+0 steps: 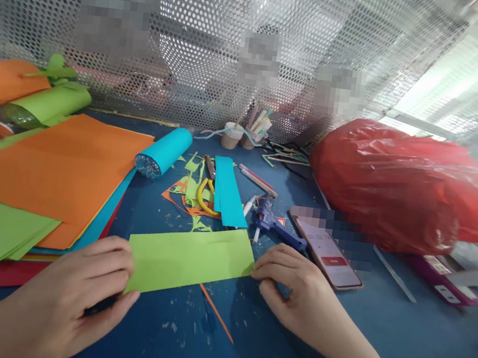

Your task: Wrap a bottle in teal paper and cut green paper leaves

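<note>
Left hand [87, 282]: fingers pinch left end of green strip [189, 260].
Right hand [296, 282]: fingers pinch right end.
Glue gun [272, 224]: lies between blue strip [229, 192] and phone [326, 249].

Craft workspace, glue gun [267, 220], stacked coloured paper [57, 171]

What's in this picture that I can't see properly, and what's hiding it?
All in the head view:
- Green paper strip: the left hand covers part of its left end.
- Yellow handle: the blue strip covers what joins it.
- Red bag: its plastic hides whatever is inside.
- Big orange sheet: cut off by the left edge.
- People behind the mesh: blurred by holes and pixel blocks.
</note>
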A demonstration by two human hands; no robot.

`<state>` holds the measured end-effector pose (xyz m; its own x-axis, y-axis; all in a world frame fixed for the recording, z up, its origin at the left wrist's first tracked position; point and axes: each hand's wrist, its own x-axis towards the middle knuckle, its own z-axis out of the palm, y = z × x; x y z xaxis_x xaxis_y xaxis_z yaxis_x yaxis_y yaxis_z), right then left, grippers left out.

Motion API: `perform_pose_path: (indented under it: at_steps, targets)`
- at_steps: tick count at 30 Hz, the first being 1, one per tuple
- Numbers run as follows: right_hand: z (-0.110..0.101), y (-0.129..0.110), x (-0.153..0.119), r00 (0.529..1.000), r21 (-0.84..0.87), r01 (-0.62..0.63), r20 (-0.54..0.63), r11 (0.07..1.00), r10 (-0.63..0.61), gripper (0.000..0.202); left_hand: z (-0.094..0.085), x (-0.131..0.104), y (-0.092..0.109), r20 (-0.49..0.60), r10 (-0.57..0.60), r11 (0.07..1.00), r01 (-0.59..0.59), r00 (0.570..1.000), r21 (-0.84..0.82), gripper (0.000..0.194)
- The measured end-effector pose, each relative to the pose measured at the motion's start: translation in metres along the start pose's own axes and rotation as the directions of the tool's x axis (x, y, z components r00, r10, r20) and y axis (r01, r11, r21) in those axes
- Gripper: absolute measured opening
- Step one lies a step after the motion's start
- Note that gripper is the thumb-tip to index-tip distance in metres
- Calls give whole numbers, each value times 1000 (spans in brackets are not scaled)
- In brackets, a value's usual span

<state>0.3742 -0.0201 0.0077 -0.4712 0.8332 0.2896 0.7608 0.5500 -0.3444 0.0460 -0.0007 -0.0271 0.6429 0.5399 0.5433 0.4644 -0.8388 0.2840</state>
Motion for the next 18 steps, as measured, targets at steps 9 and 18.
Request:
perform_pose_path:
  at_steps: [9, 18]
  targets:
    - [7, -18, 7, 983, 3, 163, 87, 987, -162, 30, 4, -8, 4, 337, 90, 979, -145, 937, 142, 58]
    - [22, -29, 9, 946, -8, 187, 269, 982, -179, 39, 6, -5, 3, 296, 76, 980, -126, 952, 155, 58]
